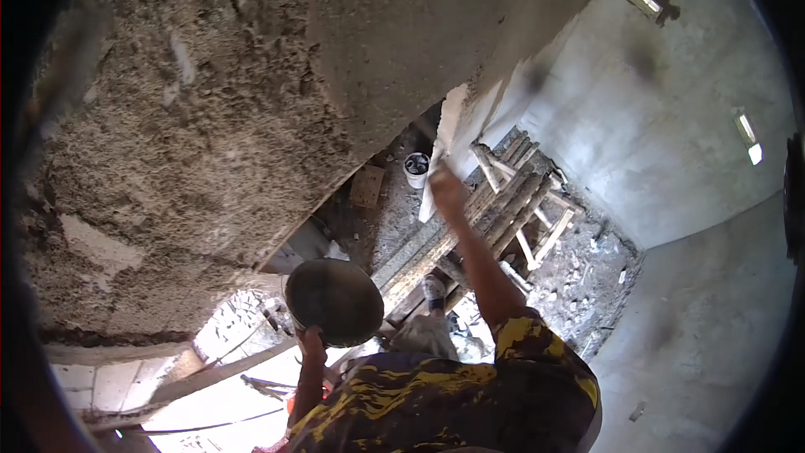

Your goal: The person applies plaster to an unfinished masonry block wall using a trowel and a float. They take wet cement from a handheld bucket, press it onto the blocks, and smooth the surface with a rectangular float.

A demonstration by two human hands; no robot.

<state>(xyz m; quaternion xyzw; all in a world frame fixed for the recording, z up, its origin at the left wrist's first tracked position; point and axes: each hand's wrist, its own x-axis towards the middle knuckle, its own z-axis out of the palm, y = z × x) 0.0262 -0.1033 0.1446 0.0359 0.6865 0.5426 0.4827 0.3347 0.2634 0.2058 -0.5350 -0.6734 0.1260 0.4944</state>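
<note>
Left of lower centre, the left grip [311,344] clasps the rim of a dark round pan [334,302]. At centre, the right grip [448,190] is blurred; whether it is closed, I cannot tell.

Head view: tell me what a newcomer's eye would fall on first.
The rough, patchy wall filling the upper left likely strikes first. Next comes the dark round object in the left hand, below center; then the log scaffold, seen past the blurred right hand near the middle.
</note>
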